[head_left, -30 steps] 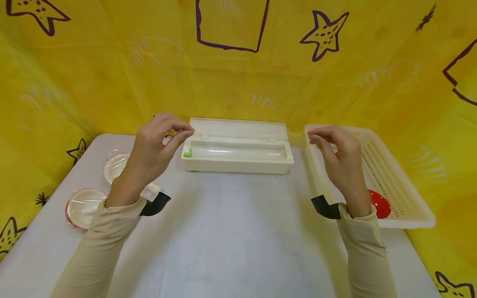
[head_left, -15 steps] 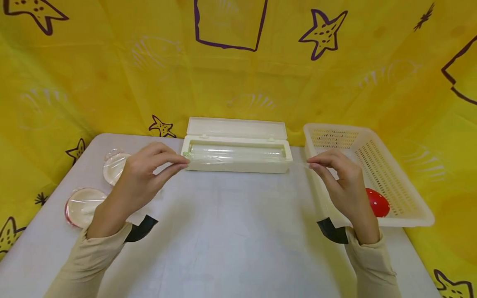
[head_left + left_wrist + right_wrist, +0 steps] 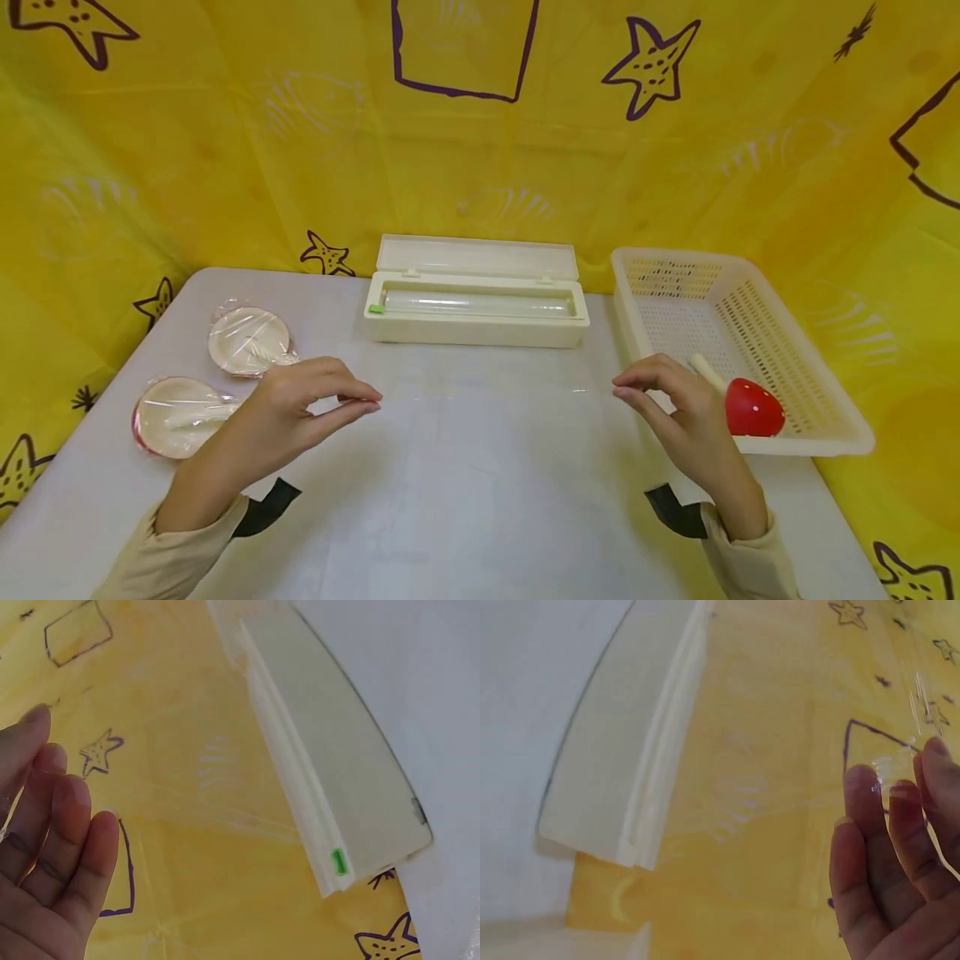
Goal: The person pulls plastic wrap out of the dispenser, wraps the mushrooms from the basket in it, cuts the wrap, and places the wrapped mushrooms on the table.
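A long cream cling film dispenser (image 3: 480, 332) stands at the back of the table with its lid raised. Inside lies a clear roll of film (image 3: 480, 303), and a green slide sits at the left end. My left hand (image 3: 296, 421) pinches one corner of the clear cling film (image 3: 187, 761) between thumb and fingers. The opposite corner is pinched by my right hand (image 3: 686, 417). Stretched between both hands in front of the box, the sheet shows only as faint glints in the head view; the wrist views show it running back to the dispenser's edge.
Two cream-bowled ladles, a nearer ladle (image 3: 176, 417) and a farther ladle (image 3: 247, 340), lie wrapped in film at the left. A cream perforated basket (image 3: 795, 333) at the right holds a red white-dotted ladle (image 3: 753, 407). A yellow patterned cloth (image 3: 480, 167) hangs behind the table.
Both hands have come down and toward me from beside the dispenser, drawing the film out over the table. The box and basket have stayed put.
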`<state>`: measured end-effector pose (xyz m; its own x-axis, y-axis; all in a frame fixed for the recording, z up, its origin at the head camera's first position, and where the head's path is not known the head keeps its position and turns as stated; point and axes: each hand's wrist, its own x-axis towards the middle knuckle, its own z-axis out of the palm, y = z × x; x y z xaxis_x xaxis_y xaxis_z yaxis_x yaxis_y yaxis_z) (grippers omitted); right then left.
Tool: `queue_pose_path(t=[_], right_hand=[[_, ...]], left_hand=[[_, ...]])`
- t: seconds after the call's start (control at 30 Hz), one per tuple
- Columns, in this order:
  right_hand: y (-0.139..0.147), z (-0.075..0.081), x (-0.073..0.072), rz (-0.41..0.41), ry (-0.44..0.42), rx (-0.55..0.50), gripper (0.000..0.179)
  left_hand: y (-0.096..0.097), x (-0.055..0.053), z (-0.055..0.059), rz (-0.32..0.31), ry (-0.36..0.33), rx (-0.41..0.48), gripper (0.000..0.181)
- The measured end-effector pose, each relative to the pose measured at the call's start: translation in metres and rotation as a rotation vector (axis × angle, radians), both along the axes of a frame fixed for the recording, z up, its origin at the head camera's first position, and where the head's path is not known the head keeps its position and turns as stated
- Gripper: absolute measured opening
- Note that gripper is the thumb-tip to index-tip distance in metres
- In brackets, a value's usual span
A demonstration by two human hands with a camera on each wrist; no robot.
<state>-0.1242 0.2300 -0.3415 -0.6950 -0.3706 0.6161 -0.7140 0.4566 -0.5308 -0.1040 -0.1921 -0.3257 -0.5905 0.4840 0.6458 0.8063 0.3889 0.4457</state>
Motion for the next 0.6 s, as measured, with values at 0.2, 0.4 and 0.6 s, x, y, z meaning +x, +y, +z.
queue_pose_path(t=[0.2, 0.4, 0.6], right_hand=[[0.003, -0.016, 0.011, 0.048, -0.08, 0.049, 0.029], [0.003, -0.032, 0.019, 0.063, -0.183, 0.125, 0.035], [0.003, -0.053, 0.02, 0.116, -0.211, 0.112, 0.031]], left_hand=[[-0.003, 0.009, -0.018, -0.064, -0.067, -0.025, 0.025], [-0.005, 0.015, -0.038, -0.057, -0.137, -0.092, 0.005], [-0.003, 0.019, -0.055, -0.008, -0.245, -0.226, 0.018]])
